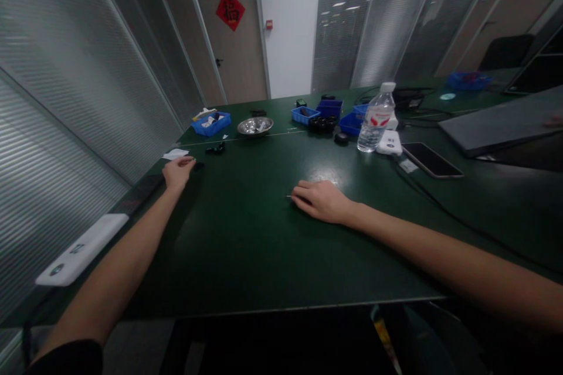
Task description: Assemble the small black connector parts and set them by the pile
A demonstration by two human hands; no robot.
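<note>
Dark green worktop (246, 263), metal bowl (255, 133) between blue trays (216, 127), black parts (215, 149) and white paper (175, 154) towards the left, mouse (341, 139), upright bottle (375, 129), phone (433, 160), grey laptop (505, 120) and cable (457, 220) on the right.

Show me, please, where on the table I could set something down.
Bare green tabletop lies between the left hand and the right hand, reaching to the near edge. Crowded: the far side, with its metal bowl and blue trays, and around the bottle and phone.
</note>
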